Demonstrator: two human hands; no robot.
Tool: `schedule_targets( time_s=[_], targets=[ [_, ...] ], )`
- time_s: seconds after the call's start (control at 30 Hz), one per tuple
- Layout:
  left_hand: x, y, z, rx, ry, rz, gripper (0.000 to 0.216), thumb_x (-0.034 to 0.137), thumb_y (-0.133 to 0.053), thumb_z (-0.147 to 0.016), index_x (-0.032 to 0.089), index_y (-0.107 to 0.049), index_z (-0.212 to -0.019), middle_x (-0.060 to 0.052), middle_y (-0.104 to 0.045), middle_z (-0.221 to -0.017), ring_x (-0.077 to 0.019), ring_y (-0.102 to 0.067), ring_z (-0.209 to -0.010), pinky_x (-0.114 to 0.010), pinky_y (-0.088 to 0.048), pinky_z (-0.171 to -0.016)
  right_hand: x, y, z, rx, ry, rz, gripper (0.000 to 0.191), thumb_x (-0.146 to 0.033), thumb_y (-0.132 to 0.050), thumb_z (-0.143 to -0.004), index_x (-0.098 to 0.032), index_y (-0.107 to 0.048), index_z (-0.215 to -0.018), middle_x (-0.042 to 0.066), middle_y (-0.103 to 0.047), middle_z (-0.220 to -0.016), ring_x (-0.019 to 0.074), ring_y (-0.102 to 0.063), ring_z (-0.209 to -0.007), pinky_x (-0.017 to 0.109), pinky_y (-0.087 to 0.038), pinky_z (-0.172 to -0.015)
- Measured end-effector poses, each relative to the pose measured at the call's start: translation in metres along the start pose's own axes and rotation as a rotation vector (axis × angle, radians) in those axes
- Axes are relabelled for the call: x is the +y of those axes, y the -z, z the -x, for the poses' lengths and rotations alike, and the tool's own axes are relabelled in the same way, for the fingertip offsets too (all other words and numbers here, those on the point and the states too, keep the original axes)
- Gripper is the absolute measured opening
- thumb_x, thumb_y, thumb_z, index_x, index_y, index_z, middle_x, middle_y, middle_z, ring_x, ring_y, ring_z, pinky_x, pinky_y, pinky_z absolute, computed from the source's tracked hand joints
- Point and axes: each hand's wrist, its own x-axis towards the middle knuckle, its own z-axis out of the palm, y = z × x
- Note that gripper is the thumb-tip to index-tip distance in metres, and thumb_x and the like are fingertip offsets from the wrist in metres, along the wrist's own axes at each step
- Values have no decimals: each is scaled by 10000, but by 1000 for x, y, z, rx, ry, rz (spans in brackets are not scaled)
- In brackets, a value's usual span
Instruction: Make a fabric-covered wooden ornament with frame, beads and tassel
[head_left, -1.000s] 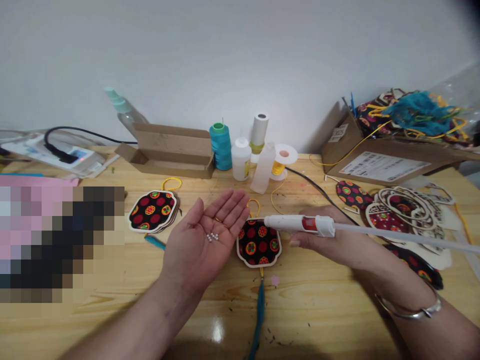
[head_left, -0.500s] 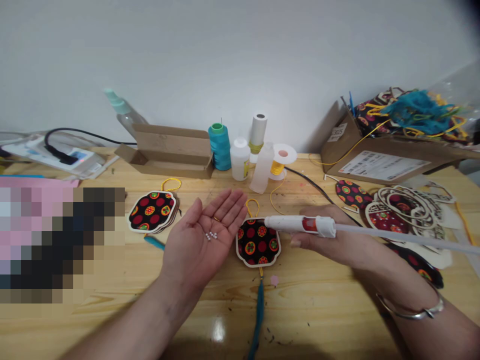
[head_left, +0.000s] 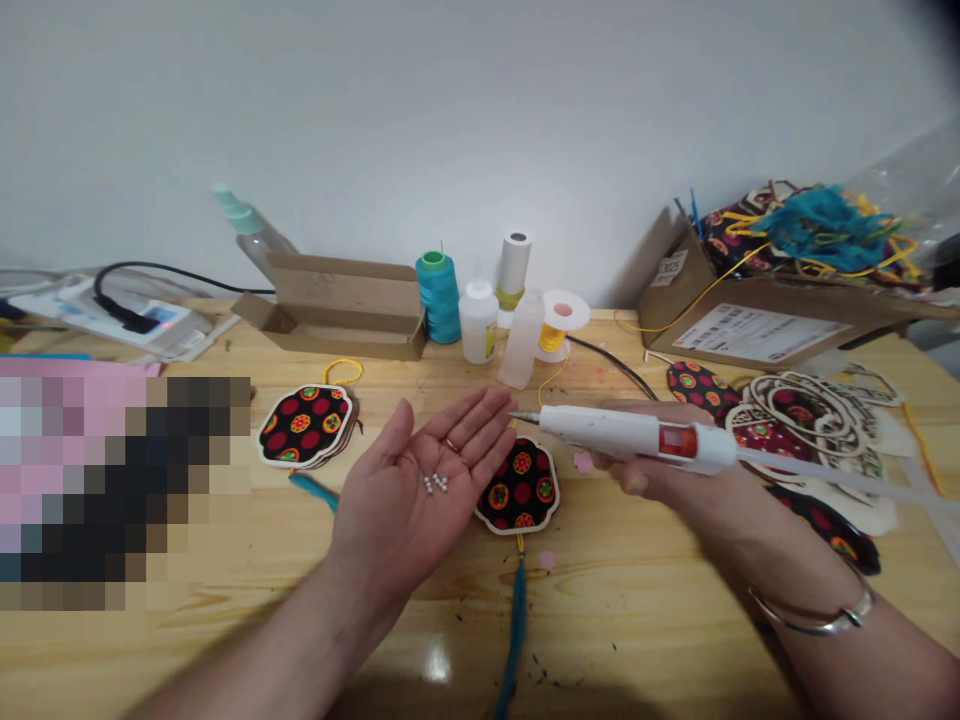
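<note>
My left hand (head_left: pixel 420 490) lies palm up over the wooden table (head_left: pixel 225 600), fingers stretched flat, with several small white beads (head_left: pixel 435 483) resting in the palm and a ring on one finger. My right hand (head_left: pixel 667 475) is wrapped round a white glue gun (head_left: pixel 637 437) with a clear glue stick trailing to the right. Its metal tip points left, close to my left fingertips. Beneath and between the hands lies a black fabric ornament (head_left: pixel 525 487) with red and orange dots, a yellow loop and a teal tassel (head_left: pixel 514 620).
A second dotted ornament (head_left: pixel 306 423) lies to the left. Along the wall stand an open cardboard box (head_left: pixel 337 305), a teal thread spool (head_left: pixel 439 295), white bottles (head_left: pixel 478 320) and a yellow cord reel (head_left: pixel 559 320). More ornaments and wooden frames (head_left: pixel 810 420) pile at right beside a carton (head_left: pixel 757 320).
My right hand lifted the glue gun and swung its tip up and left toward my left fingertips. My left hand shifted slightly right with the beads in its palm.
</note>
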Motion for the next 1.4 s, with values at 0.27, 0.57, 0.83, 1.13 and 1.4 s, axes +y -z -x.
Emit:
schedule_targets(
  time_s=[0.27, 0.57, 0.83, 1.13, 1.4],
  targets=[
    [-4, 0, 6, -85, 247, -36, 605, 479, -248, -942, 8, -533, -1194, -246, -566, -1261, -390, -537, -1158, -491, -498, -910, -8, -10, -2, 185, 9, 24, 175, -328, -722, -721, -206, -596, -727, 14, -630, -743, 158, -578, -686, 300, -481, -645],
    [5, 2, 6, 22, 120, -254, 604, 366, -192, -970, 45, -658, -759, 26, -401, -345, -37, -256, -236, -147, -232, -288, -3, -9, -7, 275, 35, -37, 196, -364, -693, -727, -215, -570, -695, 6, -575, -685, 144, -532, -610, 283, -435, -519],
    [16, 4, 5, 149, -119, -71, 478, 406, -299, -930, 71, -606, -780, 29, -378, -527, -82, -383, -428, -202, -365, -395, -7, -13, -8, 267, 27, 15, 167, -320, -695, -731, -220, -566, -692, 16, -586, -705, 165, -561, -673, 298, -457, -561],
    [11, 0, -5, 251, -136, -4, 375, 326, -330, -933, 39, -571, -935, -131, -553, -848, -175, -585, -718, -287, -547, -580, -2, -11, -7, 213, -15, 75, 188, -339, -695, -743, -215, -564, -689, -2, -575, -681, 151, -556, -660, 274, -430, -539],
    [6, -10, -3, 344, -30, -222, 441, -176, -322, -708, 51, -567, -996, -123, -637, -929, -137, -683, -834, -177, -574, -738, 4, -10, -4, 159, -85, 63, 193, -344, -697, -752, -208, -560, -750, -19, -572, -684, 116, -522, -603, 246, -406, -530]
  ],
)
